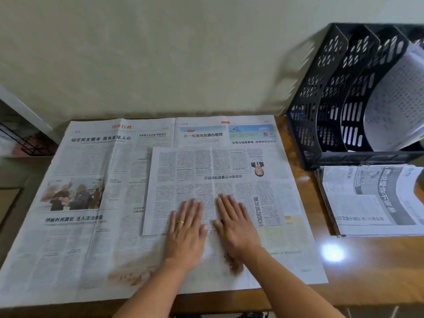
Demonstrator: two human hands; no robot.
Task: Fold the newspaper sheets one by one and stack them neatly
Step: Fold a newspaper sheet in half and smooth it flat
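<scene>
A folded newspaper sheet point(206, 175) lies on top of a large unfolded newspaper sheet point(80, 203) that covers most of the wooden table. My left hand point(187, 232) and my right hand point(236, 226) rest flat, side by side, with straight fingers on the near edge of the folded sheet. Both palms press down and hold nothing. A stack of folded newspapers point(371, 200) sits on the table at the right, apart from both hands.
A black perforated file rack point(332, 92) with papers in it stands at the back right against the wall. The wooden table point(367, 271) shows bare at the near right. A dark wire rack point(25, 143) sits at the far left.
</scene>
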